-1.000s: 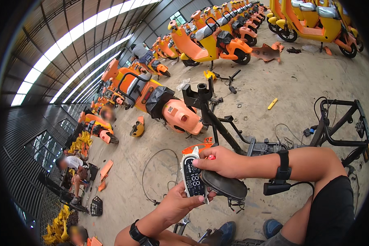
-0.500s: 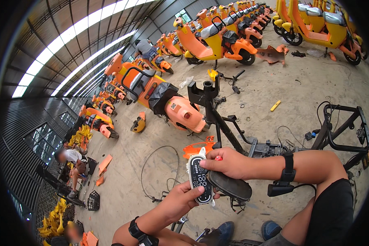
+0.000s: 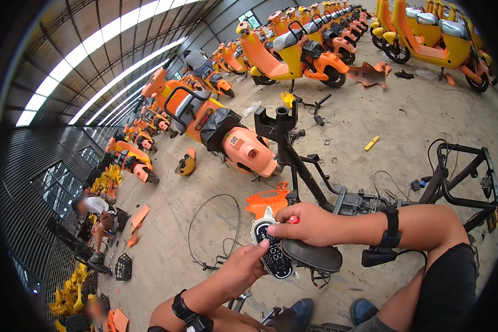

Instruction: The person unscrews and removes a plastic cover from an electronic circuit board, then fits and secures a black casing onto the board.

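A scooter's instrument display (image 3: 272,250), an oval dark panel with white markings in a pale frame, is between my two hands. My left hand (image 3: 248,263) grips its left side, thumb on the face. My right hand (image 3: 310,223) closes on its upper end, thumb pressed on the panel; the fingers behind are hidden. A small red piece (image 3: 294,219) shows in the right hand's grip; its kind is unclear. Just below that hand is a black padded saddle (image 3: 314,255). An orange plastic part (image 3: 266,203) lies beyond the display.
Ahead stands a bare black scooter frame (image 3: 301,163), with another black frame (image 3: 465,171) at right. An orange scooter (image 3: 249,152) is parked beyond. A cable loop (image 3: 191,227) and a yellow tool (image 3: 372,143) lie on the floor. Other people (image 3: 97,213) are at left.
The display has tilted, its upper end leaning left. My left thumb has moved up its face. Both hands still hold it.
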Action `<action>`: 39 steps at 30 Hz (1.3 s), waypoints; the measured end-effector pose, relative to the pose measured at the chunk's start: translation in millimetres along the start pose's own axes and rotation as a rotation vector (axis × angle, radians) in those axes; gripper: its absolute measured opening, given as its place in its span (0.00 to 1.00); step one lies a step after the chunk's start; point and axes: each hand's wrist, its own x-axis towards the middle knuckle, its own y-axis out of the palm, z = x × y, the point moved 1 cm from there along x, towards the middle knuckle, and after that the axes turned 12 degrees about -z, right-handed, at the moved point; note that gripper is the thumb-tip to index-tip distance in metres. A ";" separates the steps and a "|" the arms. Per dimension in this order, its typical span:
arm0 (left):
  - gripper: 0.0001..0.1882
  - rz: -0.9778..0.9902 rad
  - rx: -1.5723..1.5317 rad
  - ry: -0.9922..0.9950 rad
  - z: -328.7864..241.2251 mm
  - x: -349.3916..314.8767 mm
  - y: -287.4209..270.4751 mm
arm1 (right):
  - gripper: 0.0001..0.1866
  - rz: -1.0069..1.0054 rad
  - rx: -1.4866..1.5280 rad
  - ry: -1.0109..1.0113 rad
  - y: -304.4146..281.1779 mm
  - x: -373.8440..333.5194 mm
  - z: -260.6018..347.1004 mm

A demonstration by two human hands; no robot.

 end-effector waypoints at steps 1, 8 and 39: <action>0.27 -0.016 -0.022 -0.004 -0.4 0.7 1.6 | 0.19 0.004 -0.001 0.002 -1.3 -2.1 1.3; 0.28 -0.013 -0.066 0.019 -1.2 -1.8 5.6 | 0.19 0.029 -0.006 0.007 -1.8 -2.2 6.3; 0.17 0.093 0.031 0.044 5.6 7.2 1.3 | 0.14 -0.126 0.266 0.266 11.5 -8.6 15.9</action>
